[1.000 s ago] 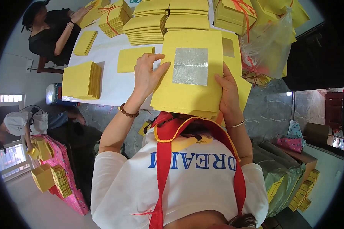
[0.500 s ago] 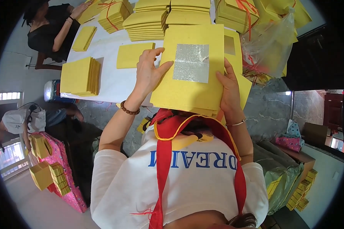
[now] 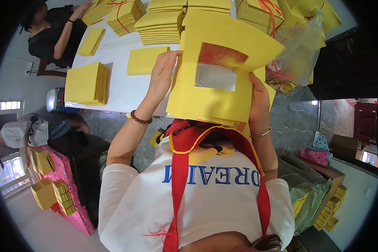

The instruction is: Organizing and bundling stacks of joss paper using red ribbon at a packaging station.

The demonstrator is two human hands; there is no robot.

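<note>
A stack of yellow paper sheets (image 3: 212, 105) stands tilted up in front of my chest. Its top sheet bears a silver foil square (image 3: 216, 77), and that sheet's upper right corner bends away from the rest. My left hand (image 3: 163, 75) presses along the stack's left edge, fingers close together and partly hidden at the paper. On the right edge, my right hand (image 3: 259, 98) grips the sheets, thumb at the side and the other fingers mostly hidden. Beyond my left hand lies a flat yellow paper bundle (image 3: 146, 61) on the white table (image 3: 124, 90).
Folded yellow stacks (image 3: 159, 27) line the table's far side; another stack (image 3: 86, 84) stands at its left. A clear plastic bag (image 3: 302, 54) hangs at the right. One person in black (image 3: 50, 38) handles yellow paper at far left; another person (image 3: 21, 133) is lower left.
The top sheet, flat before, now curls at its upper right, and its foil reflects red. My left thumb has drawn in from the sheet's face to the edge.
</note>
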